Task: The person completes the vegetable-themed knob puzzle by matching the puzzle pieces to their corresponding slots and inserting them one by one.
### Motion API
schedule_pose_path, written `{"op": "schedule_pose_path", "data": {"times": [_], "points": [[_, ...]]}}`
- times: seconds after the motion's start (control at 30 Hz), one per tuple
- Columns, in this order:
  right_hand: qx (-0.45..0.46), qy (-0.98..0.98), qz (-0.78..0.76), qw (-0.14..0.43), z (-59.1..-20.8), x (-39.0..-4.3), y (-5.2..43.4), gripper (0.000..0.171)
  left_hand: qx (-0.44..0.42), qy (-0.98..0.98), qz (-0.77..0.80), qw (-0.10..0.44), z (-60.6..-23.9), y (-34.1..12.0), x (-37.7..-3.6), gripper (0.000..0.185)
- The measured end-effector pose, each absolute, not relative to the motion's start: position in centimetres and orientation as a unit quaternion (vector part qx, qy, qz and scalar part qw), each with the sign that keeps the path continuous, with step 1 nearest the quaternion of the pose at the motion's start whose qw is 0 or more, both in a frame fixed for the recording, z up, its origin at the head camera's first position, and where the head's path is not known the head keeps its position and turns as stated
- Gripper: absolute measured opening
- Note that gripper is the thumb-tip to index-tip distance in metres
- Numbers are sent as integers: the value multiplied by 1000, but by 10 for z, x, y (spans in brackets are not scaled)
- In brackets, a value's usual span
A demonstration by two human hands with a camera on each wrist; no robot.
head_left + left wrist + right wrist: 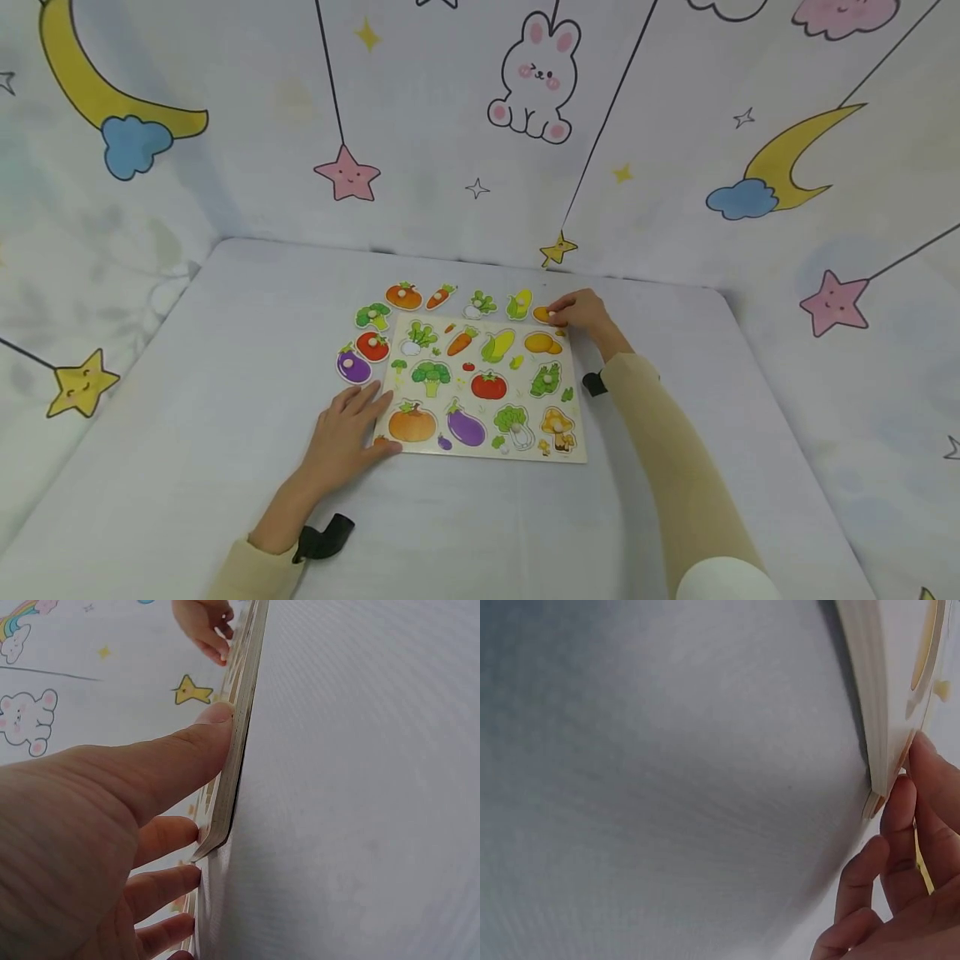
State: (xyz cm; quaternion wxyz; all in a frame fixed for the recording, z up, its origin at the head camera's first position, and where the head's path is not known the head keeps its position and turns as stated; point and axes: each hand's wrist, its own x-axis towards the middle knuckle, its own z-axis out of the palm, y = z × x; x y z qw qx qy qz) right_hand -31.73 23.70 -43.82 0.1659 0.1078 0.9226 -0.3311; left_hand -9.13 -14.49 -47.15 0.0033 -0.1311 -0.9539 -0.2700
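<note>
Pinching an orange piece (pixel 542 314) at the puzzle board's (pixel 480 450) one o'clock corner, right hand (pixel 581 312) works while flat-fingered left hand (pixel 347 429) steadies; seven pieces out.

Two bare hands (pixel 341 437), long beige sleeves (pixel 675 450), black wrist straps (pixel 324 537), white cuff lower right.

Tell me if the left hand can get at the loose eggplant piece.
Probably yes. The left hand rests flat at the board's left edge, and the eggplant piece lies just beyond its fingertips on the table, with nothing between them.
</note>
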Motion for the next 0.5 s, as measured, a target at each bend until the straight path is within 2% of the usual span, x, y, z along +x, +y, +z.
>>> {"op": "schedule_pose_path", "data": {"times": [0.33,0.5], "points": [[90,926,-344,128,-429,-303,239,26,-130,-955,-265,1,-473,-144,-90,74],[53,921,-360,143,-427,-292,239,26,-131,-954,-268,5,-472,-145,-91,74]]}}
